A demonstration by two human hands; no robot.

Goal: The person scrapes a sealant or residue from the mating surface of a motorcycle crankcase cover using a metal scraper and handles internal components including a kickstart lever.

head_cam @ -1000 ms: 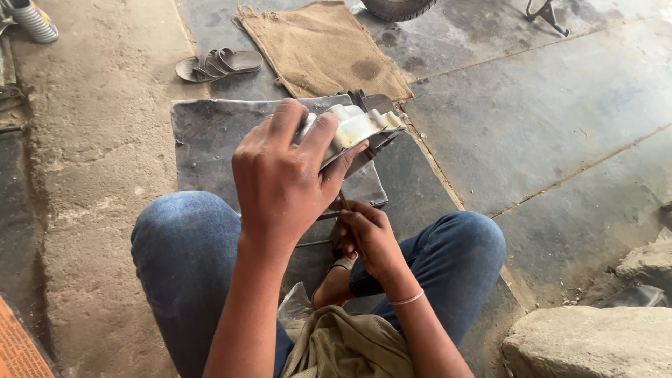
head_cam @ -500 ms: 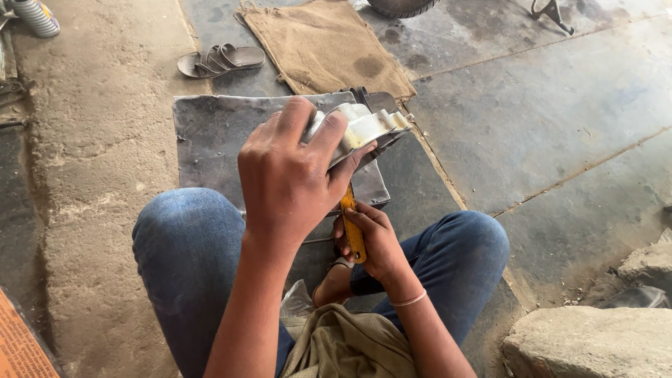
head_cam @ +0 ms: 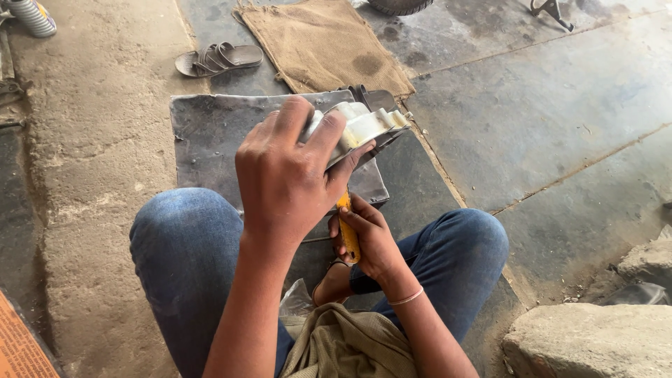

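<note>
Head view: your left hand (head_cam: 294,175) is clamped over the pale, ridged metal casting (head_cam: 364,126), holding it tilted above the near right corner of the dark flat metal plate (head_cam: 210,133) on the stone floor (head_cam: 560,126). Your right hand (head_cam: 371,238) is closed around the yellow-handled tool (head_cam: 348,234), just below the casting. A brown burlap sack (head_cam: 322,42) lies beyond the plate's far edge, a grey sandal (head_cam: 218,57) beside it.

Metal sheet (head_cam: 210,133) flat on the floor (head_cam: 560,126), directly ahead of the knees; cloth mat (head_cam: 322,45) behind it, sandal (head_cam: 218,58) to the mat's left. Ridged metal piece (head_cam: 360,126) in the left hand (head_cam: 287,175), above the sheet's right part; right hand (head_cam: 371,241) below it with a tool handle (head_cam: 348,234). Stone block (head_cam: 588,339) on the floor, near right.
</note>
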